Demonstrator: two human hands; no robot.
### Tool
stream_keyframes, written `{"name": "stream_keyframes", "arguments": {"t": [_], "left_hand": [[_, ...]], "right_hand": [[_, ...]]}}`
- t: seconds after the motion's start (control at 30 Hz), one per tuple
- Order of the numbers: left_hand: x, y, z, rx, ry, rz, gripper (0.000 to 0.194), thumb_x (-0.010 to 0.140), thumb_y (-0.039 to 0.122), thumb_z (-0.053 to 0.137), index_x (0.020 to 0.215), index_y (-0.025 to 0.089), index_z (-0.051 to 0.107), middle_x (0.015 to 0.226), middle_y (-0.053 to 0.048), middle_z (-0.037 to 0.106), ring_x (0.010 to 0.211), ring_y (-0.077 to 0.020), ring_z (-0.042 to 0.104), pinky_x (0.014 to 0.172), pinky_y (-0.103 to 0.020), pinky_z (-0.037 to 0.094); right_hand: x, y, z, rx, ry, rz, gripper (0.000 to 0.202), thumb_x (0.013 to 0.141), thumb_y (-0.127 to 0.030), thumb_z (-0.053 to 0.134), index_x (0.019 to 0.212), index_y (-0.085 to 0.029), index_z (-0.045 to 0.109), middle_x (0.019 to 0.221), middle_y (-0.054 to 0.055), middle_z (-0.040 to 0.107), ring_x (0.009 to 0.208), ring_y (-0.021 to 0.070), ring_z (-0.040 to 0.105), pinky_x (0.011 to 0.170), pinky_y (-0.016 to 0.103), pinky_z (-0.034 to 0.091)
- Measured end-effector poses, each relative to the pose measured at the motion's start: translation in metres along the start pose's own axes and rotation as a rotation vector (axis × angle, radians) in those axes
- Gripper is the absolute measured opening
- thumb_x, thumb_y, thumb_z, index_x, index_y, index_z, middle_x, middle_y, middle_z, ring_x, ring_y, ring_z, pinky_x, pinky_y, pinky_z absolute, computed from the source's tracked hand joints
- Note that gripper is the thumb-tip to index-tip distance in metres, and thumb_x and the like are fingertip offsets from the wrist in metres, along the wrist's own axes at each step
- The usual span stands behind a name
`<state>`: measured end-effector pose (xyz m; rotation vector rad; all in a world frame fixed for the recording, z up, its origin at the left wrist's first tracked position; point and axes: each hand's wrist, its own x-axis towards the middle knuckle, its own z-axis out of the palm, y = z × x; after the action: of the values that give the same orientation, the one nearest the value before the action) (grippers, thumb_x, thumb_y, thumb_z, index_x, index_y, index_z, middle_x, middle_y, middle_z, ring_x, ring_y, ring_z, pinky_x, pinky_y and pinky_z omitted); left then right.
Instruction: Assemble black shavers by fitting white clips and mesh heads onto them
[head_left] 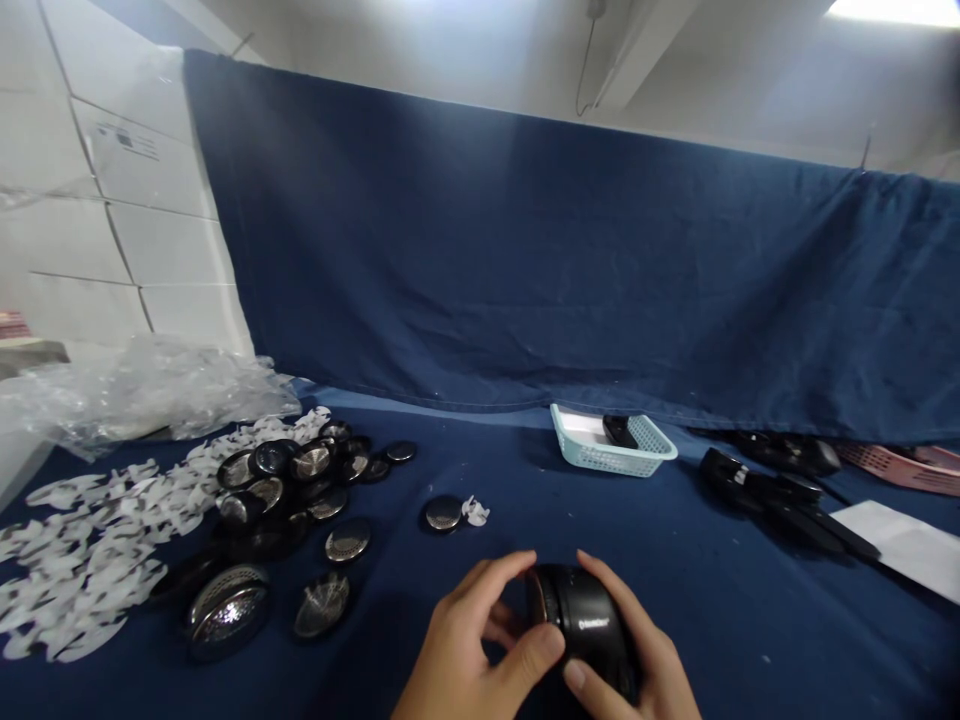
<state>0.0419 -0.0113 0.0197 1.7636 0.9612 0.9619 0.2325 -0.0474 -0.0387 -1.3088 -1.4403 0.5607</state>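
Low in the middle of the view is a black rounded device (pixel 596 625) with white lettering on its side. At its left end sits a round ring-like part (pixel 541 596) with a shiny rim. My left hand (pixel 487 645) grips that end, fingers above and thumb on the near side. Wrapped around the body from the right is my right hand (pixel 637 640), its thumb low on the near side. Just beyond my left hand lie a round black-rimmed mesh cap (pixel 443 514) and a small white piece (pixel 475 511).
To the left are a pile of black-rimmed mesh caps (pixel 311 460) and many white blade-like pieces (pixel 97 560), with clear plastic bags (pixel 142 390) behind. A light blue basket (pixel 615 460) holds a black item. Black devices (pixel 780 500), white paper (pixel 904 545) and a pink basket (pixel 900 468) lie right.
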Motion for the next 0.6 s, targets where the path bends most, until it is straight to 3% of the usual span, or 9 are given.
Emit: {"name": "stream_keyframes", "arguments": {"t": [0.1,0.23,0.3,0.4,0.43,0.5,0.57,0.6], "left_hand": [[0.0013,0.003,-0.001,0.052,0.03,0.012,0.04,0.076,0.022,0.066,0.116,0.023,0.062,0.114,-0.006,0.068,0.085,-0.019,0.069,0.078,-0.03,0.058],[-0.0016,0.0063,-0.0018,0.173,0.023,0.127,0.054,0.061,0.005,0.071,0.108,0.03,0.065,0.126,-0.002,0.062,0.114,-0.0247,0.059,0.102,-0.037,0.047],[-0.0038,0.0047,-0.0007,0.209,-0.014,0.124,0.061,0.057,0.007,0.075,0.112,0.032,0.063,0.139,-0.002,0.053,0.126,-0.0286,0.05,0.108,-0.043,0.04],[-0.0049,0.0003,0.0009,0.21,0.016,0.03,0.081,0.057,0.025,0.083,0.131,0.03,0.05,0.151,-0.008,0.037,0.133,-0.0341,0.041,0.11,-0.051,0.035],[-0.0043,-0.0008,0.0009,0.194,0.045,-0.017,0.078,0.064,0.034,0.08,0.135,0.028,0.046,0.148,-0.01,0.041,0.129,-0.0337,0.046,0.107,-0.051,0.037],[-0.0021,-0.0012,-0.0005,0.154,0.06,-0.096,0.055,0.081,0.044,0.063,0.131,0.025,0.05,0.129,-0.011,0.06,0.112,-0.0298,0.059,0.096,-0.047,0.047],[0.0002,0.0006,-0.0036,0.104,0.019,-0.118,0.035,0.087,0.041,0.056,0.118,0.025,0.06,0.106,-0.005,0.07,0.097,-0.0248,0.065,0.085,-0.039,0.052],[0.0009,0.0019,-0.0054,0.089,-0.009,-0.106,0.031,0.084,0.037,0.061,0.112,0.026,0.063,0.102,-0.003,0.071,0.095,-0.0235,0.065,0.085,-0.036,0.052]], "right_hand": [[-0.001,0.0012,0.0009,0.004,-0.031,0.027,0.07,0.071,-0.049,0.073,0.135,-0.029,0.052,0.127,0.008,0.065,0.115,0.0335,0.061,0.102,0.043,0.047],[0.0024,0.0002,-0.0018,0.083,-0.066,0.075,0.068,0.075,-0.049,0.07,0.136,-0.028,0.051,0.133,0.008,0.061,0.121,0.0323,0.057,0.101,0.041,0.048],[0.006,0.0,-0.0046,0.163,-0.132,0.099,0.066,0.077,-0.046,0.069,0.138,-0.029,0.049,0.136,0.007,0.059,0.124,0.0308,0.055,0.099,0.038,0.05],[0.0087,0.0011,-0.0065,0.211,-0.226,0.12,0.068,0.075,-0.041,0.073,0.137,-0.03,0.049,0.139,0.006,0.057,0.128,0.0307,0.052,0.1,0.038,0.049],[0.0083,0.0015,-0.0058,0.207,-0.223,0.118,0.068,0.074,-0.04,0.074,0.137,-0.029,0.05,0.138,0.007,0.057,0.127,0.0314,0.052,0.102,0.039,0.047],[0.0058,0.0016,-0.0025,0.193,-0.155,0.107,0.068,0.072,-0.043,0.075,0.135,-0.028,0.052,0.135,0.008,0.059,0.124,0.0325,0.054,0.105,0.042,0.044],[0.0032,0.0,0.0016,0.194,-0.085,0.1,0.068,0.071,-0.047,0.074,0.133,-0.027,0.054,0.13,0.009,0.063,0.12,0.0325,0.058,0.106,0.043,0.041],[0.0028,-0.0013,0.0031,0.204,-0.064,0.102,0.067,0.071,-0.048,0.074,0.131,-0.026,0.055,0.128,0.01,0.065,0.118,0.0322,0.059,0.106,0.043,0.042]]}}
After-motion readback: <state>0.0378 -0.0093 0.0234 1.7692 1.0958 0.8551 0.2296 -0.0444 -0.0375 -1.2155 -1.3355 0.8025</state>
